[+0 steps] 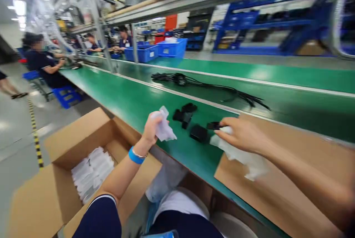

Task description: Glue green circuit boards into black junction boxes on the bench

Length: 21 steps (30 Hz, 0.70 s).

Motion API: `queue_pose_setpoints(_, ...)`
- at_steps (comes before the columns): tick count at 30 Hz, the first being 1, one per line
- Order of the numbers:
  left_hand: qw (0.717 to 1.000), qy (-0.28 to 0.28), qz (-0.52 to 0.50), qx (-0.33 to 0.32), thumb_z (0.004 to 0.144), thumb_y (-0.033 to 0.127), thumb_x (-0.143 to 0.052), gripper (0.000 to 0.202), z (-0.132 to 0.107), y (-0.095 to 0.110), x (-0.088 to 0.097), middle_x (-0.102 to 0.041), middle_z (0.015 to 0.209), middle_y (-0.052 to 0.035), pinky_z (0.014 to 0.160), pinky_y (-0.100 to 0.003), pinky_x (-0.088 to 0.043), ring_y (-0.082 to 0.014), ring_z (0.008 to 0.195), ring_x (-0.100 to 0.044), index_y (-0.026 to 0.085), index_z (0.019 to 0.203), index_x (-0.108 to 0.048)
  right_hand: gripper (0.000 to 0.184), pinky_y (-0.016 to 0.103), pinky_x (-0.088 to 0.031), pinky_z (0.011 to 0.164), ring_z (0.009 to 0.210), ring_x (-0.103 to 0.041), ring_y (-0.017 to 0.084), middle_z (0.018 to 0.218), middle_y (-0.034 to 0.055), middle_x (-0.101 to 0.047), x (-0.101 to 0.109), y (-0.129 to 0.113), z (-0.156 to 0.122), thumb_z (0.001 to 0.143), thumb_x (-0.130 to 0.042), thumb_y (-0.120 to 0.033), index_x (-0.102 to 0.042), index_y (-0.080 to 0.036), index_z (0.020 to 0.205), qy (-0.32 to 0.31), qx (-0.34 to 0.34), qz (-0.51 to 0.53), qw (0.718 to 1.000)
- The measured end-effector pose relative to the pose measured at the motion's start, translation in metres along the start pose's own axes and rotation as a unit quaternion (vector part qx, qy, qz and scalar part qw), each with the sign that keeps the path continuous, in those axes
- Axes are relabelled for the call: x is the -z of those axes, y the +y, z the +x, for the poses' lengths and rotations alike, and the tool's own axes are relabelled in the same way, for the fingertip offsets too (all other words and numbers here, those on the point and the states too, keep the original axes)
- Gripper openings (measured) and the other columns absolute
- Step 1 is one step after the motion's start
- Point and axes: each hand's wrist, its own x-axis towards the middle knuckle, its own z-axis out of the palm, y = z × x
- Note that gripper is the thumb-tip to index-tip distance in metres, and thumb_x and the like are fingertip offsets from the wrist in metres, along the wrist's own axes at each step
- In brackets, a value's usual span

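Note:
My left hand (149,131) is closed around a crumpled white plastic bag (165,127) above the near edge of the green bench (133,95). To the right, my right hand (242,134) pinches a small black part (213,125) between thumb and fingers. A thin whitish plastic bag (235,153) hangs below that hand, blurred; whether the fingers grip it too, I cannot tell. Between my hands a black block (198,133) lies on the bench. Several black pieces (185,115) are heaped just behind it.
An open carton (30,201) at lower left holds several white packets (93,171). Brown cardboard (294,193) lies under my right forearm. A bundle of black cables (194,80) rests beyond the metal rail. Blue bins (172,48) stand farther back; a seated person (41,60) works at left.

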Motion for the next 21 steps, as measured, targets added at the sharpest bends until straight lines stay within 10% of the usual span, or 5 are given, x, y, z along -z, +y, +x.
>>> queue_pose_setpoints(6, 0.997, -0.033, 0.053, 0.035, 0.056, 0.021, -0.076, 0.049, 0.004, -0.010, -0.009, -0.063, 0.084, 0.0020, 0.067, -0.027, -0.047, -0.0150, 0.074, -0.059, 0.018, 0.101, -0.058, 0.026, 0.030, -0.042, 0.063, 0.079, -0.065, 0.022, 0.104, 0.0103, -0.066, -0.017, -0.008, 0.000, 0.095, -0.044, -0.039, -0.060, -0.019, 0.101, -0.088, -0.024, -0.034, 0.995)
queue_pose_setpoints(13, 0.996, -0.062, 0.054, 0.045, 0.065, 0.029, -0.082, 0.054, 0.012, -0.012, -0.023, -0.068, 0.099, -0.0031, 0.077, -0.031, -0.050, -0.0195, 0.085, -0.064, 0.018, 0.114, -0.061, 0.032, 0.032, -0.046, 0.069, 0.092, -0.068, 0.026, 0.116, 0.0106, -0.065, -0.020, -0.001, 0.020, 0.091, -0.058, -0.046, -0.067, -0.022, 0.110, -0.152, 0.004, -0.024, 0.988)
queue_pose_setpoints(21, 0.981, -0.097, -0.136, 0.096, 0.078, 0.034, -0.060, 0.062, 0.038, -0.023, -0.051, -0.072, 0.109, -0.0122, 0.089, -0.047, -0.052, -0.0318, 0.098, -0.069, 0.015, 0.137, -0.052, 0.041, 0.033, -0.048, 0.084, 0.108, -0.065, 0.026, 0.119, 0.0054, -0.070, 0.033, -0.022, 0.045, 0.092, -0.052, -0.055, -0.069, -0.026, 0.116, -0.071, -0.005, 0.121, 0.990)
